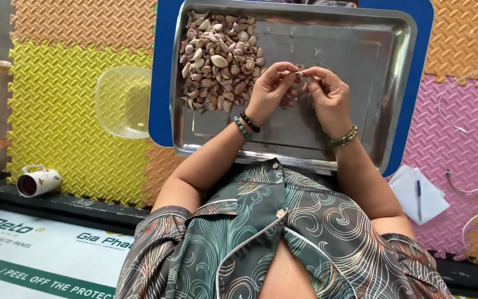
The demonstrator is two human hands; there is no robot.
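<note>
A steel tray (355, 61) rests on a blue board (161, 83) in front of me. A pile of unpeeled garlic cloves (219, 58) fills its far left part. Over the tray's middle, my left hand (269, 88) and my right hand (327, 94) meet at the fingertips, both pinching one small garlic clove (300, 73). Beaded bracelets circle both wrists. A few loose cloves lie on the tray, partly hidden under my left hand.
A clear plastic bowl (124, 102) sits left of the tray on the coloured foam mats. A white mug (38, 181) lies on its side at the left. A paper pad with a pen (419, 194) and white cables (471, 127) lie at the right.
</note>
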